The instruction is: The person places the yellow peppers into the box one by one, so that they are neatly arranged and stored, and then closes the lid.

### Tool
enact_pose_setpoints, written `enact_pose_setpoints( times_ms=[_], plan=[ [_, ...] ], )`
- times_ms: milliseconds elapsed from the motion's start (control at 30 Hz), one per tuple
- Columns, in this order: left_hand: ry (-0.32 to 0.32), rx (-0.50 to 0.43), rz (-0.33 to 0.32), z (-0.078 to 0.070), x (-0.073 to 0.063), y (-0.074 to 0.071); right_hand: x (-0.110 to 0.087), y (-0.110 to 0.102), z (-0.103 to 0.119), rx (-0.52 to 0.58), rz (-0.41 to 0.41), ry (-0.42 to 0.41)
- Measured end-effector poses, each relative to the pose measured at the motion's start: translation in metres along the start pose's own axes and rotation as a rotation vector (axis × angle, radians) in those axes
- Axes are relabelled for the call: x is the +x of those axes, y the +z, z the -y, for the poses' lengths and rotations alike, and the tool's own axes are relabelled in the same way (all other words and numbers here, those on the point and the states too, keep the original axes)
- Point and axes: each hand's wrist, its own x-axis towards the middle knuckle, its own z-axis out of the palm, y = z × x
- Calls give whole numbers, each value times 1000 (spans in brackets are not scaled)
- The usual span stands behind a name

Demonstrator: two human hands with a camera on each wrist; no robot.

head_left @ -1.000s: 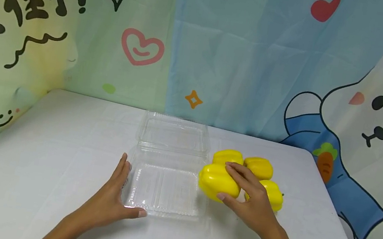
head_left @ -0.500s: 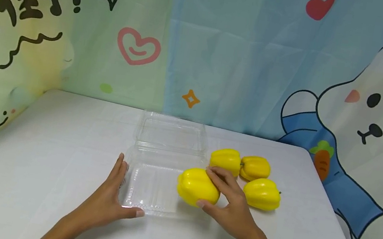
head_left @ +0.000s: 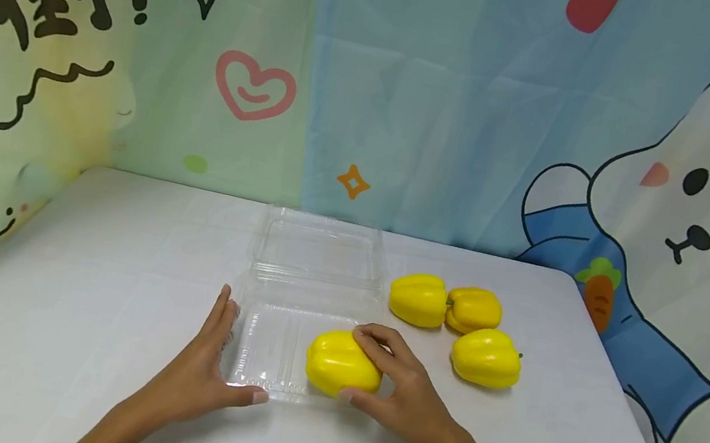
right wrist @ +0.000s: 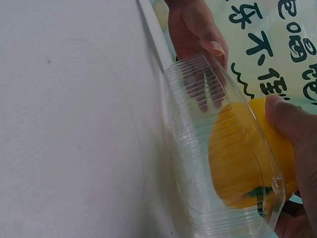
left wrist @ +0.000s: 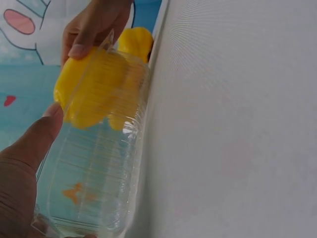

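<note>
A yellow bell pepper (head_left: 336, 362) is gripped by my right hand (head_left: 402, 384), with fingers at its back and thumb at its front. It is in the right half of the base of a clear plastic clamshell box (head_left: 265, 347), whose lid (head_left: 323, 247) lies folded back. My left hand (head_left: 210, 361) is at the box's left side, fingers straight and thumb along the front corner. In the right wrist view the held pepper (right wrist: 280, 129) shows partly through the clear wall, its green stem end towards my right hand. Whether it touches the box floor, I cannot tell.
Three more yellow bell peppers lie right of the box: one at the back left (head_left: 418, 300), one beside it (head_left: 475, 310), and one nearer (head_left: 487, 358). All stand on a white table (head_left: 75, 270). A printed cloth (head_left: 415, 107) hangs behind it.
My right hand has carried the bell pepper left and towards me, from beside the other peppers to the box's right half. My left hand stays at the box's left side.
</note>
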Motion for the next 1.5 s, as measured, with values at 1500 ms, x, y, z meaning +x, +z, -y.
enact_pose_setpoints(
  times_ms=[1500],
  plan=[
    [-14,-1,9,-1,0,1,0,1,-6,-77,123,38]
  ],
)
